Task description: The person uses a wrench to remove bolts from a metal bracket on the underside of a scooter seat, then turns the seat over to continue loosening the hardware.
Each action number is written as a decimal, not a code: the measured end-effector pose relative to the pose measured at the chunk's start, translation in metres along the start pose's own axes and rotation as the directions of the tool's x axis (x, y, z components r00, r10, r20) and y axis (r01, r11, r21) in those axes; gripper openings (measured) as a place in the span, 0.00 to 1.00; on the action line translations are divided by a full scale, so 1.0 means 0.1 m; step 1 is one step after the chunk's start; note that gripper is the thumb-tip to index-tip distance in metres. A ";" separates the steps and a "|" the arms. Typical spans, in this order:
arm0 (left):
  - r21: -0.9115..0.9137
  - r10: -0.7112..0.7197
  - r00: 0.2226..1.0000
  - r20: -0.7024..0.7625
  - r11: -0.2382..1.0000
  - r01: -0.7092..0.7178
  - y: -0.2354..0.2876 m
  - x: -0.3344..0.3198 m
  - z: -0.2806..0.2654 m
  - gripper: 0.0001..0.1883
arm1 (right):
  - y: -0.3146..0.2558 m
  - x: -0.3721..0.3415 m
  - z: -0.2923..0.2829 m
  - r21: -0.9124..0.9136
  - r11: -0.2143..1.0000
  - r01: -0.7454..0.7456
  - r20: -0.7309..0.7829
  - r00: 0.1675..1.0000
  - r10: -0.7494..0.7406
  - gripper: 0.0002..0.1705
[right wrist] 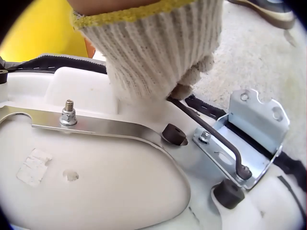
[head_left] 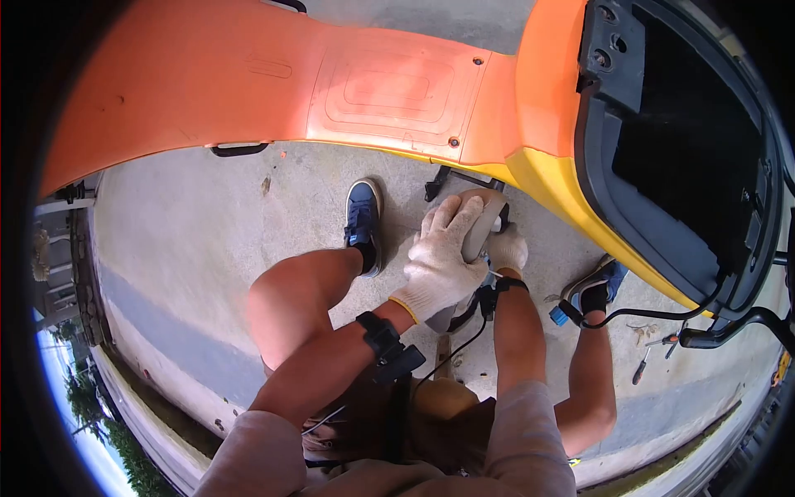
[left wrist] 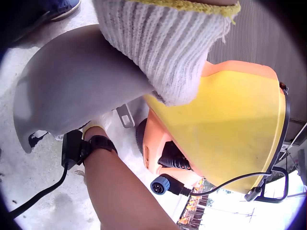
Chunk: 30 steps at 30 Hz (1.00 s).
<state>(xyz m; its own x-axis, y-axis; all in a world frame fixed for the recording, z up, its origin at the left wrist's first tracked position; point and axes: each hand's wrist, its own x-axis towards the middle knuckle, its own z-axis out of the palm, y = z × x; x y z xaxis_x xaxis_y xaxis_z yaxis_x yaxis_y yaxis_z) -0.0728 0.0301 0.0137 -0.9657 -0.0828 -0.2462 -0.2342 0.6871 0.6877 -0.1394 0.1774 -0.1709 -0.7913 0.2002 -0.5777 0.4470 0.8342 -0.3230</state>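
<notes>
A grey scooter seat (head_left: 476,240) stands tipped between the person's legs, its white underside (right wrist: 96,172) facing the right wrist camera. The gloved left hand (head_left: 443,257) rests on the seat's grey outer side, fingers extended over it. On the underside side, the gloved right hand (head_left: 507,248) grips a black hex key (right wrist: 211,129). The key's bent end sits at a bolt (right wrist: 243,172) on a shiny metal bracket (right wrist: 259,120). A hex-headed bolt (right wrist: 205,137) shows at the bracket's other corner. The right fingers are mostly hidden by the cuff.
An orange and yellow vehicle body (head_left: 389,91) spans the far side. A cable with a blue connector (head_left: 566,313) hangs from it. Screwdrivers (head_left: 641,369) lie on the concrete at right. Black rubber stops (right wrist: 228,193) and a metal strap (right wrist: 96,125) with a threaded stud stand on the underside.
</notes>
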 end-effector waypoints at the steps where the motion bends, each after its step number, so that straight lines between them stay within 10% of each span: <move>1: 0.000 -0.021 1.000 0.004 1.000 0.021 0.00 0.01 0.02 0.45 | 0.00 -0.03 -0.01 0.005 1.000 -0.009 -0.006 1.000 0.009 0.34; 8: 0.036 0.046 0.997 -0.068 0.998 -0.044 -0.11 -0.10 -0.04 0.44 | 0.42 0.12 0.14 -0.066 0.972 0.227 0.178 0.961 -0.212 0.27; 12: 0.044 0.076 0.996 -0.044 0.996 -0.074 -0.12 -0.15 -0.03 0.45 | 0.49 -0.05 -0.07 0.163 0.986 0.022 0.418 0.904 -0.089 0.21; 30: 0.092 0.148 0.989 -0.016 0.985 -0.146 -0.11 -0.25 -0.04 0.46 | 0.53 -0.13 -0.16 0.222 0.974 -0.040 0.457 0.887 -0.068 0.12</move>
<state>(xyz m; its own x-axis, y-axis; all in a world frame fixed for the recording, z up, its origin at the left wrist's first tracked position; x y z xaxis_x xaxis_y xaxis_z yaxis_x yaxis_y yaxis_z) -0.0468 0.0217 0.0152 -0.9914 0.0082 -0.1302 -0.0792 0.7553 0.6505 -0.1124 0.2276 -0.1688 -0.5412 -0.1143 -0.8331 0.5598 0.6903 -0.4584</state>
